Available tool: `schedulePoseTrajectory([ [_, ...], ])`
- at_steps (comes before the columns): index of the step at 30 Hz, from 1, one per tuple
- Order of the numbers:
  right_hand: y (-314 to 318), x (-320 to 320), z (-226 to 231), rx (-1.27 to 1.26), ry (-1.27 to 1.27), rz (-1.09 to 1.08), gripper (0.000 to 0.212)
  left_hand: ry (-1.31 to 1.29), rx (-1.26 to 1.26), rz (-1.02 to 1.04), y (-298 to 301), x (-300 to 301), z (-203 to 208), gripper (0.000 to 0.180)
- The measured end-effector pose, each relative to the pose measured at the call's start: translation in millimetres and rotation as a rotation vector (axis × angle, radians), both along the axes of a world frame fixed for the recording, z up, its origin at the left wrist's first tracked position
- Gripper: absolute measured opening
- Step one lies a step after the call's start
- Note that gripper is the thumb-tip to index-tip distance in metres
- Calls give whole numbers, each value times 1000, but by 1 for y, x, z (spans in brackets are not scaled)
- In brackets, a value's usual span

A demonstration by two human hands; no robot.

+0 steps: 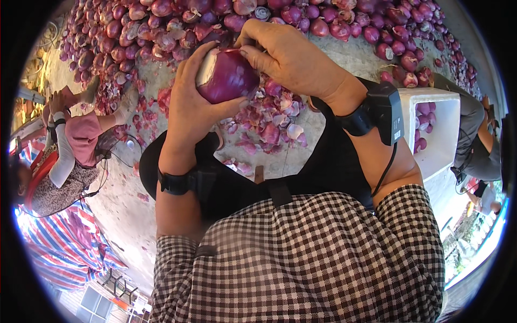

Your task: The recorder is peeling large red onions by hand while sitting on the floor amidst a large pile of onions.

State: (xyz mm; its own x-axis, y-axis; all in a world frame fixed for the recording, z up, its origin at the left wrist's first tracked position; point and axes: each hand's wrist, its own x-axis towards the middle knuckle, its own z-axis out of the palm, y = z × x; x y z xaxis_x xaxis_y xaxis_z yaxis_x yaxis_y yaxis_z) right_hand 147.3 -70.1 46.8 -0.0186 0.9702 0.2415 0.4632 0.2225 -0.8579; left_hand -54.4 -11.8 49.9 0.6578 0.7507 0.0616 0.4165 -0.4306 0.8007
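One purple onion (pixel 231 81) is held up on the near side of the onion pile (pixel 156 27), wrapped by the left hand (pixel 191 99), while the right hand (pixel 293 56) meets its pile-facing edge, thumb and forefinger pinched together, apparently on skin. It lies left of that pinch, deepest in the left hand, too round for me to tell a long axis. I count two hands, one held onion, and one white crate (pixel 446 126) by the pile's near right; the piled onions defy counting.
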Motion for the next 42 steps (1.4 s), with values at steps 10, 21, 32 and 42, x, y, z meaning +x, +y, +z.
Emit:
schedulePoseTrajectory([
  [10, 2, 20, 4, 24, -17, -182, 16, -246, -301, -139, -2, 0, 2, 102],
  [21, -1, 20, -29, 1, -318, -121, 17, -625, -684, -57, -5, -2, 10, 122],
  [32, 8, -11, -1, -52, 399, 8, 42, -615, -714, -91, -2, 2, 2, 115],
  [42, 17, 1, 6, -366, 593, 13, 28, -827, -1039, 92, -6, -16, -6, 108],
])
